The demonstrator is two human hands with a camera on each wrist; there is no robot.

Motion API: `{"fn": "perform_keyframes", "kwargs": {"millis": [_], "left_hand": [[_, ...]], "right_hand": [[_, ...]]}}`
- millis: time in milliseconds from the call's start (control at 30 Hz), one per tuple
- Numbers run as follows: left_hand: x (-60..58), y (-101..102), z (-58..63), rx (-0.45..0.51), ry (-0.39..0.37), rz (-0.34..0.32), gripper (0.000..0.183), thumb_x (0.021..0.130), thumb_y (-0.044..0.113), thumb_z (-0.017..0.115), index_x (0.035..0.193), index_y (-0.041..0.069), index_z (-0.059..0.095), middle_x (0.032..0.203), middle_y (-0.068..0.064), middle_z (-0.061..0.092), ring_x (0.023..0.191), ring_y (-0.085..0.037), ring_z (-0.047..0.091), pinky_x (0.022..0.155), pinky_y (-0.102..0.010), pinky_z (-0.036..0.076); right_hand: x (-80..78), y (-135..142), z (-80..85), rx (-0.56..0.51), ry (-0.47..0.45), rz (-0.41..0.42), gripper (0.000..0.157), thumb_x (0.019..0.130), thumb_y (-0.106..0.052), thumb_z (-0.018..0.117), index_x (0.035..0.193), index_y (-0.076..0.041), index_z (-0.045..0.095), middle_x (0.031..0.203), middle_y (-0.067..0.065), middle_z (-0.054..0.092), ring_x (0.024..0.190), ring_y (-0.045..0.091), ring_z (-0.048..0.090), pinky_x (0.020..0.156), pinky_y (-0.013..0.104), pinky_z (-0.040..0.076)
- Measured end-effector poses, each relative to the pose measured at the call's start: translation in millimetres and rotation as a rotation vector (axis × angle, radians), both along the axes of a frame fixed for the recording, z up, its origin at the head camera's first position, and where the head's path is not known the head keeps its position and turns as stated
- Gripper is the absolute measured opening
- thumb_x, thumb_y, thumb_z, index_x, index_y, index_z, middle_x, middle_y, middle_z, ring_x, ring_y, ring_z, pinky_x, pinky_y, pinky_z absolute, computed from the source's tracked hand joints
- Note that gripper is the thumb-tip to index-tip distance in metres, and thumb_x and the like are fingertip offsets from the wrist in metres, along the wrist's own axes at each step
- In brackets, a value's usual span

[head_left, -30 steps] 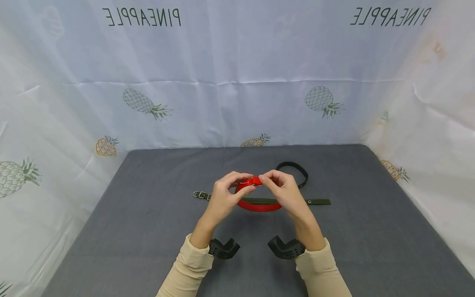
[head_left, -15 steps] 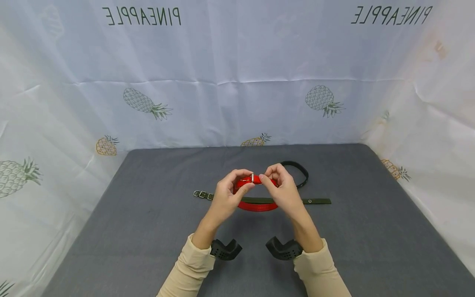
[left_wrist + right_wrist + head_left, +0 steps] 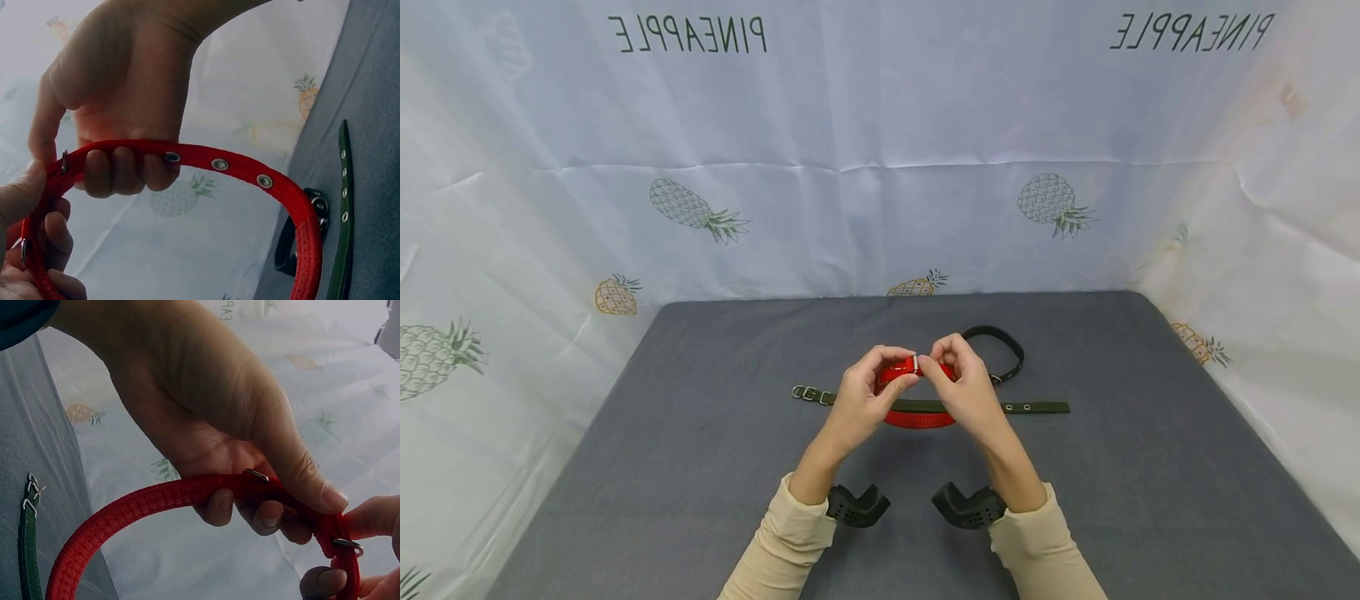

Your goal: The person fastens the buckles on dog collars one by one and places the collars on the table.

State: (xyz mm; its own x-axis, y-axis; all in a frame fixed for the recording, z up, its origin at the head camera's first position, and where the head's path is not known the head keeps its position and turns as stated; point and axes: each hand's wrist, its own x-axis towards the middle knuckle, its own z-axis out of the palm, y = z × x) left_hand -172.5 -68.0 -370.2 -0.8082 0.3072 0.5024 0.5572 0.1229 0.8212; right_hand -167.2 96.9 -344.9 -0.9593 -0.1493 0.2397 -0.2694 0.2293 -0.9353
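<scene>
Both hands hold a red collar [image 3: 921,419] above the table, bent into a loop. My left hand [image 3: 867,390] pinches its buckle end between thumb and fingers. A silver buckle [image 3: 347,545] sits just past those fingertips in the right wrist view, with a metal ring [image 3: 256,475] further back on the band. My right hand [image 3: 964,385] pinches the eyelet end close to the buckle; in the left wrist view its fingers curl round the strap, with metal eyelets [image 3: 219,164] showing beyond them. The fingertips of both hands nearly meet, partly hiding the strap at the buckle.
Behind the red loop, a dark green collar [image 3: 1037,407] lies stretched across the grey table [image 3: 700,483], its metal fittings [image 3: 810,393] at the left. A black collar [image 3: 1017,354] lies curved beyond the right hand. Pineapple-print curtains [image 3: 880,225] enclose the back and sides.
My right hand has shifted slightly left, closer to the left hand, and more of the green collar's holes show. The silver buckle bar has come to stand upright between the fingers.
</scene>
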Motion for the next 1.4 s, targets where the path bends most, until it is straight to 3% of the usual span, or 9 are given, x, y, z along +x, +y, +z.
{"fn": "perform_keyframes", "kwargs": {"millis": [167, 367, 467, 533, 667, 767, 967, 1100, 1400], "left_hand": [[1.2, 0.9, 1.1, 0.010, -0.017, -0.018, 0.028, 0.093, 0.007, 0.061, 0.119, -0.003, 0.056, 0.104, -0.021, 0.065, 0.085, -0.003, 0.059, 0.076, -0.022, 0.055], [0.5, 1.0, 0.5, 0.065, 0.016, -0.014, 0.025, 0.095, 0.009, 0.057, 0.117, -0.004, 0.055, 0.095, -0.022, 0.060, 0.079, -0.024, 0.054, 0.072, -0.020, 0.050], [-0.4, 0.3, -1.2, 0.086, 0.029, -0.014, 0.027, 0.096, 0.013, 0.058, 0.115, -0.005, 0.055, 0.093, -0.022, 0.059, 0.078, -0.022, 0.053, 0.071, -0.019, 0.049], [-0.8, -0.1, -1.8, 0.091, 0.030, -0.012, 0.026, 0.096, 0.012, 0.057, 0.115, -0.005, 0.054, 0.093, -0.022, 0.059, 0.078, -0.017, 0.053, 0.071, -0.019, 0.049], [-0.3, -0.8, -1.1, 0.083, 0.029, -0.014, 0.025, 0.095, 0.008, 0.057, 0.115, -0.006, 0.054, 0.097, -0.023, 0.060, 0.080, -0.022, 0.055, 0.073, -0.022, 0.051], [0.6, -1.0, 0.0, 0.066, 0.036, -0.017, 0.024, 0.095, 0.005, 0.057, 0.116, -0.006, 0.053, 0.100, -0.022, 0.060, 0.082, -0.023, 0.056, 0.076, -0.023, 0.053], [1.4, 0.8, 0.8, 0.052, 0.027, -0.022, 0.025, 0.095, 0.006, 0.056, 0.118, -0.004, 0.053, 0.107, -0.022, 0.060, 0.086, -0.004, 0.055, 0.077, -0.021, 0.053], [1.0, 2.2, -0.6, 0.058, 0.021, -0.022, 0.026, 0.095, 0.006, 0.056, 0.118, -0.004, 0.052, 0.108, -0.022, 0.060, 0.087, 0.001, 0.054, 0.077, -0.019, 0.052], [-0.4, 2.7, -3.8, 0.055, 0.031, -0.025, 0.024, 0.097, 0.007, 0.053, 0.119, -0.002, 0.051, 0.102, -0.021, 0.058, 0.083, -0.006, 0.052, 0.076, -0.019, 0.051]], "right_hand": [[-0.8, -0.3, -0.4, -0.023, -0.010, 0.004, 0.010, 0.096, -0.003, 0.053, 0.094, 0.002, 0.045, 0.062, -0.001, 0.036, 0.051, 0.007, 0.028, 0.053, 0.023, 0.029], [-2.3, 2.1, -1.3, -0.052, -0.020, 0.053, 0.009, 0.098, -0.006, 0.051, 0.099, 0.002, 0.047, 0.065, -0.005, 0.042, 0.059, 0.006, 0.035, 0.069, 0.022, 0.039], [-3.2, 5.6, -2.7, -0.067, -0.001, 0.107, 0.017, 0.098, -0.008, 0.052, 0.111, 0.003, 0.050, 0.072, -0.011, 0.051, 0.070, 0.006, 0.046, 0.078, 0.020, 0.044], [-4.1, 8.5, -3.6, -0.080, 0.018, 0.147, 0.025, 0.097, -0.009, 0.055, 0.118, 0.003, 0.052, 0.077, -0.013, 0.055, 0.073, 0.008, 0.048, 0.072, 0.020, 0.045], [-5.4, 12.7, -4.1, -0.111, 0.041, 0.240, 0.034, 0.093, -0.009, 0.063, 0.123, 0.004, 0.056, 0.089, -0.016, 0.063, 0.072, 0.006, 0.054, 0.066, 0.020, 0.047], [-5.6, 13.8, -3.7, -0.122, 0.033, 0.282, 0.034, 0.091, -0.009, 0.066, 0.121, 0.004, 0.058, 0.096, -0.017, 0.066, 0.078, 0.003, 0.061, 0.070, 0.018, 0.051], [-7.5, 15.1, -6.0, -0.108, 0.050, 0.285, 0.033, 0.090, -0.008, 0.067, 0.119, 0.006, 0.060, 0.099, -0.018, 0.066, 0.080, 0.002, 0.064, 0.074, 0.020, 0.055], [-8.5, 15.3, -7.1, -0.109, 0.064, 0.278, 0.032, 0.089, -0.007, 0.067, 0.117, 0.007, 0.061, 0.097, -0.019, 0.066, 0.079, 0.002, 0.064, 0.074, 0.020, 0.055], [-11.5, 13.6, -10.5, 0.006, 0.108, 0.265, 0.031, 0.092, -0.013, 0.066, 0.118, 0.003, 0.058, 0.085, -0.011, 0.058, 0.063, 0.002, 0.049, 0.058, 0.019, 0.045]]}}
